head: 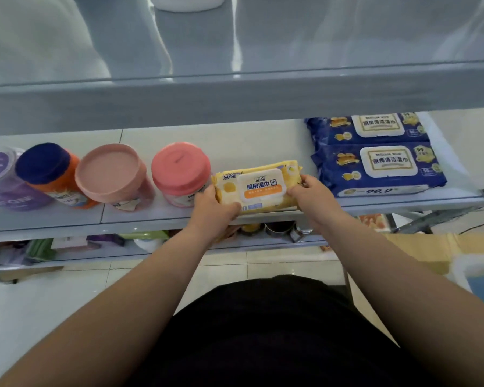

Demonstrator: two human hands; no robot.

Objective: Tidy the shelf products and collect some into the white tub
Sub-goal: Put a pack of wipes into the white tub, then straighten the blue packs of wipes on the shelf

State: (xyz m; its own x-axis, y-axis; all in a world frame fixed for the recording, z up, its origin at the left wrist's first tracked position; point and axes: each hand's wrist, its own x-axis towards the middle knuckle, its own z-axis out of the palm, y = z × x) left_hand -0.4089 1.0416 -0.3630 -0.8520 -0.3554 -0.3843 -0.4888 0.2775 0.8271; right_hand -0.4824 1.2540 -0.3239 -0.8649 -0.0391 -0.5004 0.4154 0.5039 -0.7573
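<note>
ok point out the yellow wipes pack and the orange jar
yellow wipes pack [259, 188], head view, on its white lid
orange jar [43, 163], head view, on its dark blue cap

Pink jar [180, 170] and blue packs [377, 169] hem the yellow pack [260, 188]; shelf [235, 143] behind seems free.
</note>
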